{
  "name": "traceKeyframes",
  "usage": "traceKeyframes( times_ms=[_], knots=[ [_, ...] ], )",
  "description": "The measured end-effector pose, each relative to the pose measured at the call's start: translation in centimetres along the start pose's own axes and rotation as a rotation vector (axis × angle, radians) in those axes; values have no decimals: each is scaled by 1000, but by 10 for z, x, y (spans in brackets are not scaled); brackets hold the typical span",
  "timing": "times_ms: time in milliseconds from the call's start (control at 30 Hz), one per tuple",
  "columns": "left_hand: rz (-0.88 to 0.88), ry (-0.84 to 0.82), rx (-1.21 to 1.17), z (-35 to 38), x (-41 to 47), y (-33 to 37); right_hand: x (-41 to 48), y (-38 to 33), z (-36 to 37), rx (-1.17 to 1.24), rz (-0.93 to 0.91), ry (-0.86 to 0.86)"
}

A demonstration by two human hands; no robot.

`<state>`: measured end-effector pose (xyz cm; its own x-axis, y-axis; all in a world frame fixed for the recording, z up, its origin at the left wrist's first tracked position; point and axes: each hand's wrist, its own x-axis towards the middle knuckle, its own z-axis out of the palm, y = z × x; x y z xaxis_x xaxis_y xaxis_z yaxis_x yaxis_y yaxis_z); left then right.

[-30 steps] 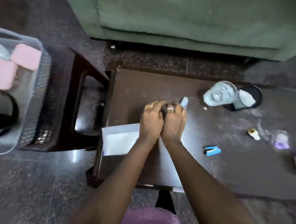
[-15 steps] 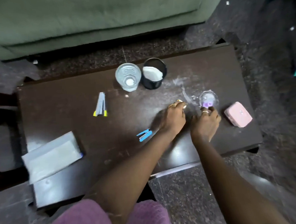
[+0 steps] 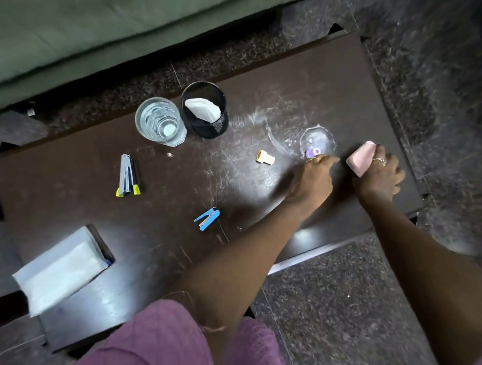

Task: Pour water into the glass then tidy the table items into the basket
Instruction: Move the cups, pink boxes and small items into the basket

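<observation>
The glass (image 3: 158,122) stands filled with water at the back of the dark table (image 3: 67,191). My right hand (image 3: 380,173) grips a pink block (image 3: 360,159) near the table's right end. My left hand (image 3: 315,180) lies just left of it, its fingertips at a small purple piece (image 3: 312,152) on the rim of a clear dish (image 3: 317,139); whether it holds the piece is unclear. A small yellow-and-white cap (image 3: 265,157), a grey stapler (image 3: 127,175) and a blue staple remover (image 3: 207,218) lie loose. The basket is out of view.
A black mesh cup (image 3: 206,113) with a white item inside stands right of the glass. A white packet (image 3: 61,271) overhangs the table's front left corner. A green sofa (image 3: 114,27) runs behind the table. Dark stone floor surrounds it.
The view swung from the left end of the table to the right. My right hand moved from the purple piece onto the pink block and gripped it. My left hand left the yellow cap and went to the purple piece.
</observation>
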<state>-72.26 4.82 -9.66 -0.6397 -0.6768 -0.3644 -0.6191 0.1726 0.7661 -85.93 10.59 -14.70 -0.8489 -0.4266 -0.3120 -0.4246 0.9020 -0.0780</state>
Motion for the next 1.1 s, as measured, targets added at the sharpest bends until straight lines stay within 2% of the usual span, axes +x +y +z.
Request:
traceKeyframes(
  times_ms=[167, 367, 433, 600, 733, 833, 967, 1100],
  knots=[
    [-94, -8, -68, 7, -8, -14, -36, -1, 13, 173, -108, 126],
    [-186, 1, -164, -3, -32, -50, -111, -20, 36, 210, -462, 333],
    [-200, 10, -201, -13, -43, -66, -131, -26, 43, 238, -514, 334],
    [-253, 67, -285, -54, -79, -101, -171, -54, 50, 280, -668, 172],
    [-338, 257, -353, -112, -120, -141, -207, -103, 52, 300, -861, 72],
    [-413, 436, -391, -159, -160, -178, -248, -155, 49, 454, -910, -84],
    [-508, 732, -510, -226, -225, -233, -324, -245, 49, 566, -948, -311],
    [-572, 1060, -664, -297, -294, -284, -410, -341, 50, 645, -1029, -362]
  ],
)
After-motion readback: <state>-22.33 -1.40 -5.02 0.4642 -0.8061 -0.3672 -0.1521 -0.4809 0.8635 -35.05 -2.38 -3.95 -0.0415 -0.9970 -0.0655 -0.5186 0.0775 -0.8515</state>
